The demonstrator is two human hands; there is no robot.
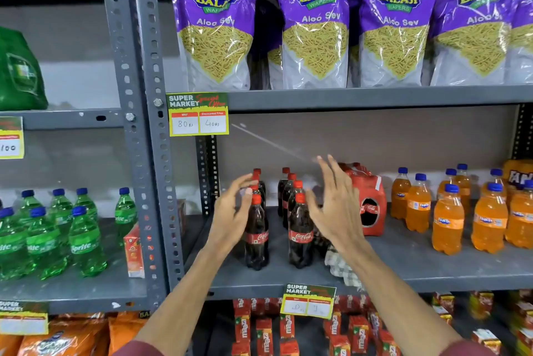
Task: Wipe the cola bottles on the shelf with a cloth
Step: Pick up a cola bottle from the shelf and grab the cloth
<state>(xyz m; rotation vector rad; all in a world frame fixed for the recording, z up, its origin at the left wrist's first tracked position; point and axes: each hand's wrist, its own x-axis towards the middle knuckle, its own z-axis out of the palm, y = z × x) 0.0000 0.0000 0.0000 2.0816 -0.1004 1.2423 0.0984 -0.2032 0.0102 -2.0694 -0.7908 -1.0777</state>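
Two rows of dark cola bottles with red caps stand on the grey middle shelf. The front left cola bottle and the front right cola bottle are nearest. My left hand is open, fingers spread, just left of the left row. To the right of the right row my right hand is raised with its fingers apart, holding nothing. A checked cloth lies on the shelf under my right forearm, partly hidden.
A red shrink-wrapped cola pack sits right of the bottles, then several orange soda bottles. Green soda bottles fill the left bay behind a grey upright. Purple snack bags stand on the shelf above.
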